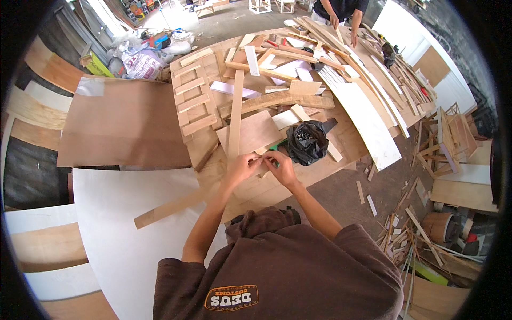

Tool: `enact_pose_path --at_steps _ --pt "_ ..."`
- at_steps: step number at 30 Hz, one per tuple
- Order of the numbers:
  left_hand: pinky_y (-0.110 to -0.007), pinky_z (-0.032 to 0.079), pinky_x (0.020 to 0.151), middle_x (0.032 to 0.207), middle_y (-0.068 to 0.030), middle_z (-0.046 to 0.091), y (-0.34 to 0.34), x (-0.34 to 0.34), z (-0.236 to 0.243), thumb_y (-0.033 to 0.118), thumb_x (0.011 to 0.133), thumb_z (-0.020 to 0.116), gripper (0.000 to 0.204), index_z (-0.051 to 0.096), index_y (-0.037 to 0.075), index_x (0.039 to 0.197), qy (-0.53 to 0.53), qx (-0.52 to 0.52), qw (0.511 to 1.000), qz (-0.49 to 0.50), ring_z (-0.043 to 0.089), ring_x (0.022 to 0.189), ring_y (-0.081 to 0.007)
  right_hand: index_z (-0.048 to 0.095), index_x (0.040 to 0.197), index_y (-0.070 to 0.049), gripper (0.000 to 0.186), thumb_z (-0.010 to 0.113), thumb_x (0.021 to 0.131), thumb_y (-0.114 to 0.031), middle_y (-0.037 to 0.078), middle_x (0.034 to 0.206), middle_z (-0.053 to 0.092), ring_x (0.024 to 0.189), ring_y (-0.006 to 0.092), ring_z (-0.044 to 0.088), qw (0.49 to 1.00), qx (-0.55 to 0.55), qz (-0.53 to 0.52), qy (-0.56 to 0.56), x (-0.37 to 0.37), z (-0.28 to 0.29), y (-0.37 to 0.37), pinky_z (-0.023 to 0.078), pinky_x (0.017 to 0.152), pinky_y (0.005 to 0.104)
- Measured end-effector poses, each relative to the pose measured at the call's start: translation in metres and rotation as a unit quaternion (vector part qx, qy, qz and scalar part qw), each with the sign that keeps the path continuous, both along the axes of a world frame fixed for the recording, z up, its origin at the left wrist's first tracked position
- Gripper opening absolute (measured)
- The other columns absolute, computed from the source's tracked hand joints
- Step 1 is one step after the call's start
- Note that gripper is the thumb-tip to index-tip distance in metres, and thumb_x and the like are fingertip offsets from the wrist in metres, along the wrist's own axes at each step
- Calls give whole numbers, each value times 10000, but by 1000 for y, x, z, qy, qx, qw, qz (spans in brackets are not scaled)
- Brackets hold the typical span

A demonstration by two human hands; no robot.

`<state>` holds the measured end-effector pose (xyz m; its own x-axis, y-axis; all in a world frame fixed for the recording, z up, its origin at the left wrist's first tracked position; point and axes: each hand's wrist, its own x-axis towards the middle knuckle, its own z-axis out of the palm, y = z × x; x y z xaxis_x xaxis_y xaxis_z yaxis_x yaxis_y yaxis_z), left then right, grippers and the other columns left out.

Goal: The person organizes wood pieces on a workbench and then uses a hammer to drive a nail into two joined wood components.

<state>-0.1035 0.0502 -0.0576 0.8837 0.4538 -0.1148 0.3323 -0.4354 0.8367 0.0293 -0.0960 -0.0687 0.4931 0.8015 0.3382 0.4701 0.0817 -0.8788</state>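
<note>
Bare matt wood strips (235, 114) and a plywood sheet (128, 125) cover the rough wooden bench (320, 173). Black glossy crinkled plastic bag (308, 141) at one o'clock of the hands; smooth matt white board (122, 224) at eight o'clock.

Two hands at frame centre: left hand (242, 168), right hand (281, 166). One black plastic bag (308, 142) right of centre. One large brown board (125, 125) at left. One other person (341, 9) at top. Wood offcuts (277, 72) beyond counting.

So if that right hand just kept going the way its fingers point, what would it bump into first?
The right hand points left, toward the left hand, and their fingertips nearly meet over a small pale wood piece. It would probably meet that piece or the left fingers first; depth is unclear.
</note>
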Motion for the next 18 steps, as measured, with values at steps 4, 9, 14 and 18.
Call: enact_pose_path --at_steps 4,9,14,18 --pt "-351 546 797 1001 -148 750 1 3 -1 274 989 651 290 722 27 1122 27 1 1000 -2 717 865 -223 683 1086 9 216 692 872 37 127 1019 708 875 216 701 1000 1 -2 7 2 -1 -1 558 745 311" --pt "-346 546 786 996 -143 752 1 -2 2 262 981 658 282 723 25 1120 10 -5 1000 3 716 851 -210 686 1072 5 202 700 871 22 125 1012 701 871 224 696 1000 2 9 0 -2 1 1 553 743 317" --pt "-340 545 765 971 -146 750 5 -7 -4 252 973 666 279 720 28 1131 31 21 999 16 715 836 -207 689 1022 8 161 722 864 1 141 995 682 854 268 680 998 9 21 -50 -4 2 7 548 746 342" --pt "-342 538 743 941 -147 745 7 -12 -14 270 973 668 297 714 28 1138 23 27 999 24 708 812 -215 692 1023 -9 149 718 882 -49 142 1024 678 913 315 668 999 -9 29 -35 -6 2 9 556 763 379"
